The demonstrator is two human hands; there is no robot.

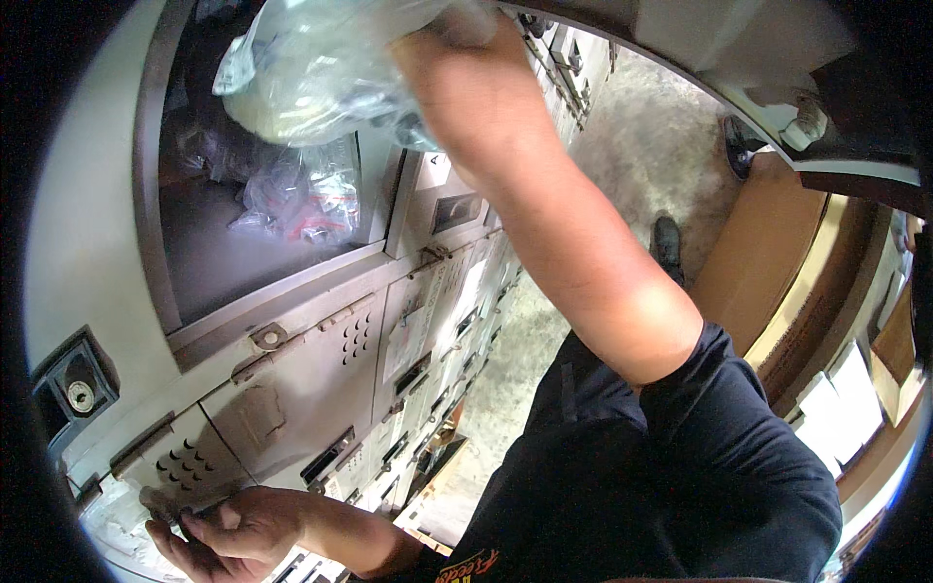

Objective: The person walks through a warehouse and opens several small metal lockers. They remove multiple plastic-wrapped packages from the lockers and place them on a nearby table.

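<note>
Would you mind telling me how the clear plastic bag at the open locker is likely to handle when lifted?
The clear plastic bag is crinkled and bulging, so it is probably floppy and will sag around its contents. The right hand holds it up alone at the open locker, so it seems fairly light. Its glossy film may be slippery.

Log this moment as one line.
right hand: raised, gripping clear bag at open locker | left hand: low, on vented locker door | more bags inside locker
</note>
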